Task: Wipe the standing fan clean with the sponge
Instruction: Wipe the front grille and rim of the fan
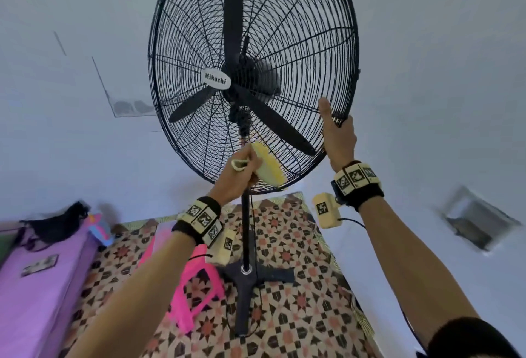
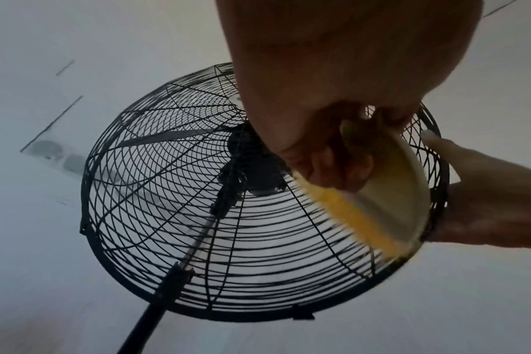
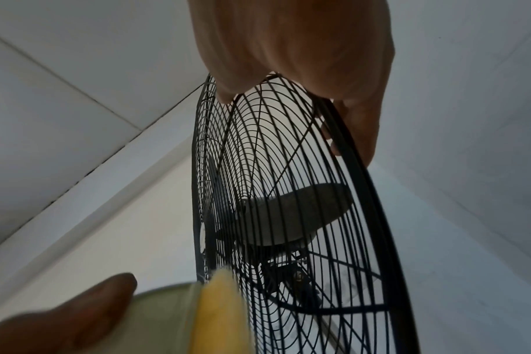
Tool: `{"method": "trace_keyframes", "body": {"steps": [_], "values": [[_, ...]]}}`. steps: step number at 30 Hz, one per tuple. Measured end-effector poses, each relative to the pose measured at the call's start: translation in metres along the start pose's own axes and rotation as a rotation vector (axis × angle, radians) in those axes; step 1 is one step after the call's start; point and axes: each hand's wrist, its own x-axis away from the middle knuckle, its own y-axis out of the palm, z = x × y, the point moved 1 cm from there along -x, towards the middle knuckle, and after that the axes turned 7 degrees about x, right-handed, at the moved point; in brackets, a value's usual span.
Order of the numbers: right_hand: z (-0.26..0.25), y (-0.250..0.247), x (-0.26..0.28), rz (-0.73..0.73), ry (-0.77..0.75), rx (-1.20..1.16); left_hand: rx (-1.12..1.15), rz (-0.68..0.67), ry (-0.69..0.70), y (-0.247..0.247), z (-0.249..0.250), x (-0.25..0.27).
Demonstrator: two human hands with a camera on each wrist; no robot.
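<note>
One readable label: "Mikachi" on the white oval badge (image 1: 217, 81).
Fan (image 1: 253, 73): black round wire cage.
Left hand (image 1: 237, 177): grasped the yellow sponge (image 1: 269, 168).
Right hand (image 1: 338, 135): clasped the cage rim.

All views close, facing fan (image 1: 253, 73)

The fan (image 1: 253, 73) is showing black all over, its badge (image 1: 217, 80) white with dark lettering. The sponge (image 1: 269, 168) is showing yellow on pale cream. The floor mat (image 1: 299, 244) is wearing a geometric star pattern in red, black and cream. The stool (image 1: 196, 281) is glowing pink, the bed (image 1: 34, 286) purple.
</note>
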Motion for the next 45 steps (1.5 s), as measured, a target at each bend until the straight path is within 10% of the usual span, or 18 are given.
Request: {"method": "trace_keyframes", "body": {"steps": [4, 10, 16, 21, 26, 31, 37, 42, 45], "values": [[-0.003, 0.006, 0.008, 0.013, -0.004, -0.003, 0.103, 0.139, 0.079, -0.007, 0.012, -0.011], [-0.003, 0.009, 0.012, 0.017, 0.033, -0.003, -0.079, -0.275, 0.012, 0.018, 0.001, 0.018], [-0.008, 0.011, 0.019, 0.006, 0.054, 0.006, -0.066, 0.082, 0.081, 0.000, 0.005, 0.013], [-0.008, 0.007, 0.024, -0.010, 0.047, 0.003, -0.086, -0.327, -0.008, 0.030, -0.008, 0.040], [-0.011, 0.002, 0.021, -0.044, 0.049, 0.027, -0.146, 0.160, 0.182, 0.020, -0.010, 0.034], [-0.003, -0.005, 0.010, -0.129, 0.030, 0.047, -0.186, -0.052, 0.041, 0.040, -0.018, 0.046], [0.010, -0.007, -0.002, -0.155, -0.117, 0.026, -0.212, 0.301, 0.157, 0.057, -0.007, 0.049], [0.015, -0.011, -0.012, -0.178, -0.148, 0.031, -0.267, 0.025, 0.066, 0.091, -0.014, 0.051], [0.020, -0.013, -0.016, -0.192, -0.183, 0.029, -0.333, 0.097, 0.112, 0.106, -0.008, 0.048]]}}
